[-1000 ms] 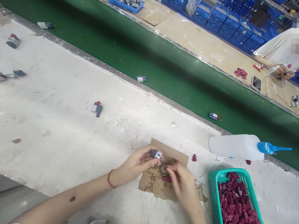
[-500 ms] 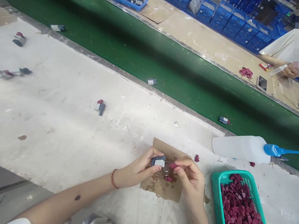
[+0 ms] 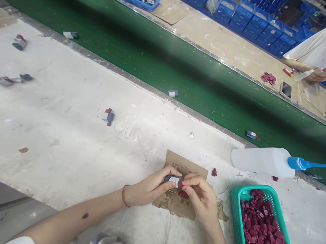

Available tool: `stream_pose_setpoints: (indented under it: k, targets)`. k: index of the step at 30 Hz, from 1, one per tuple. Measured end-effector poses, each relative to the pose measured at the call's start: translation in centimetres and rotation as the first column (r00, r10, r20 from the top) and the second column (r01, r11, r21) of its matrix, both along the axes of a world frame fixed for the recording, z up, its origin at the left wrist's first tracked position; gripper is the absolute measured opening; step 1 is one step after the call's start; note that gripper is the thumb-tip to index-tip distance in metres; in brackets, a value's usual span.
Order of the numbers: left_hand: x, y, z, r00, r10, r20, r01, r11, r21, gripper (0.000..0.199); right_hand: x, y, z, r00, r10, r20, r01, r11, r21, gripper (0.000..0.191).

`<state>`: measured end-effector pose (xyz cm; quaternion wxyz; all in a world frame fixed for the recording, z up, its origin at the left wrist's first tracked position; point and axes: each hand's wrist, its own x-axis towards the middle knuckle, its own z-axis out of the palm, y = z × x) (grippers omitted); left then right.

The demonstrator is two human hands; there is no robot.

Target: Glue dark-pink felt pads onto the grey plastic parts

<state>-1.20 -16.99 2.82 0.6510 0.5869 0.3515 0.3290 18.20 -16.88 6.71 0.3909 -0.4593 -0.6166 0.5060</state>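
Pinched in the fingers of my left hand [image 3: 151,185] is a small grey-and-white plastic part [image 3: 173,179]. My right hand [image 3: 203,195] is closed on a small maroon plastic piece [image 3: 179,184], which meets the right end of the grey-and-white part. Both hands are over a stained piece of cardboard [image 3: 186,163] on the white table [image 3: 77,143]. Another maroon piece [image 3: 183,194] lies on the cardboard beneath my hands. Fingers partly cover the held pieces, so the exact contact is hard to see.
A green basket [image 3: 233,209] full of maroon pieces stands at the right. Behind it lies a white bottle with a blue nozzle [image 3: 262,161]. A green conveyor belt [image 3: 144,62] carries several parts. Across it, a co-worker's hand [image 3: 320,75] is near a phone [image 3: 285,90].
My right hand has moved left, bringing the maroon piece against the grey-and-white part. Parts on the belt have shifted to the right.
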Motion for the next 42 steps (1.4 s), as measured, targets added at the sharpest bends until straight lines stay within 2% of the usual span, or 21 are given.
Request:
stream_pose_setpoints:
  k: [8,10,13,15,17,18,19,20,21,22,23,25,26,27,29,31,34,35,37,40,42]
  targets:
    - [-0.1,0.0,-0.5,0.998,-0.046,-0.038,0.049,0.996,0.069,0.032,-0.1,-0.2,-0.1,0.994,0.044,0.102,-0.052,0.996,0.072,0.014]
    - [-0.1,0.2,0.1,0.996,-0.054,-0.072,0.059,0.995,0.074,0.028,-0.1,-0.1,0.1,0.99,0.049,0.133,-0.059,0.995,0.078,0.014]
    - [-0.3,1.0,1.8,0.979,-0.101,-0.179,0.118,0.989,0.09,0.022,0.1,0.1,0.5,0.986,0.044,0.162,-0.058,0.995,0.081,0.015]
    - [-0.6,2.7,3.0,0.965,-0.1,-0.242,0.14,0.978,0.154,0.021,0.7,0.1,1.0,0.981,-0.005,0.193,-0.017,0.993,0.113,0.014]
    - [-1.1,5.5,3.7,0.964,0.0,-0.267,0.072,0.963,0.259,0.021,1.7,-0.2,1.6,0.95,-0.204,0.236,0.153,0.964,0.217,0.014]
    - [-1.4,7.3,3.7,0.96,0.086,-0.265,0.003,0.948,0.318,0.021,2.4,-0.4,1.9,0.895,-0.382,0.232,0.308,0.903,0.299,0.013]
    - [-1.8,9.5,3.5,0.941,0.213,-0.264,-0.098,0.916,0.389,0.021,3.2,-0.6,2.2,0.793,-0.578,0.194,0.482,0.789,0.381,0.011]
    - [-2.2,11.8,3.1,0.899,0.339,-0.277,-0.182,0.865,0.467,0.021,4.1,-0.7,2.5,0.657,-0.742,0.133,0.632,0.638,0.441,0.014]
    - [-2.6,14.2,2.7,0.846,0.437,-0.304,-0.227,0.813,0.536,0.022,5.1,-0.7,2.8,0.51,-0.857,0.069,0.744,0.48,0.466,0.023]
    - [-3.0,16.5,2.2,0.779,0.522,-0.347,-0.251,0.767,0.59,0.023,6.1,-0.6,3.1,0.401,-0.915,0.038,0.808,0.373,0.457,0.037]
    - [-3.2,18.6,1.8,0.702,0.587,-0.404,-0.25,0.734,0.631,0.025,7.1,-0.3,3.2,0.347,-0.936,0.053,0.839,0.335,0.428,0.052]
    - [-3.1,21.9,1.1,0.589,0.646,-0.486,-0.193,0.696,0.691,0.026,8.9,0.7,3.3,0.337,-0.927,0.164,0.864,0.374,0.337,0.078]
    - [-2.7,23.0,0.9,0.561,0.661,-0.498,-0.176,0.683,0.709,0.028,9.5,1.5,3.2,0.377,-0.902,0.209,0.859,0.425,0.285,0.087]
    - [-2.2,23.7,0.8,0.55,0.67,-0.498,-0.161,0.67,0.724,0.029,10.0,2.4,3.0,0.428,-0.874,0.231,0.845,0.478,0.24,0.096]
    - [-0.8,24.1,0.6,0.584,0.641,-0.497,-0.118,0.673,0.73,0.033,10.5,4.3,2.6,0.511,-0.824,0.245,0.81,0.557,0.183,0.105]
    - [0.8,23.9,0.4,0.642,0.562,-0.521,-0.04,0.703,0.71,0.036,10.4,6.0,2.4,0.5,-0.828,0.254,0.832,0.54,0.125,0.108]
    - [2.8,23.8,0.1,0.702,0.461,-0.543,0.023,0.747,0.664,0.028,9.4,7.6,2.6,0.376,-0.89,0.259,0.891,0.424,0.162,0.095]
    - [3.3,23.8,0.0,0.712,0.455,-0.536,0.012,0.755,0.656,0.024,9.0,7.8,2.9,0.358,-0.899,0.253,0.893,0.409,0.188,0.089]
    - [3.9,24.1,0.1,0.735,0.446,-0.51,-0.028,0.772,0.635,0.021,8.1,7.3,3.5,0.372,-0.895,0.246,0.874,0.427,0.231,0.08]
    - [4.0,23.8,0.4,0.78,0.443,-0.441,-0.119,0.798,0.591,0.021,7.2,4.6,4.7,0.385,-0.874,0.297,0.822,0.471,0.32,0.073]
    - [3.4,22.7,0.6,0.807,0.446,-0.386,-0.193,0.819,0.541,0.028,6.9,1.8,5.5,0.395,-0.827,0.4,0.742,0.544,0.392,0.073]
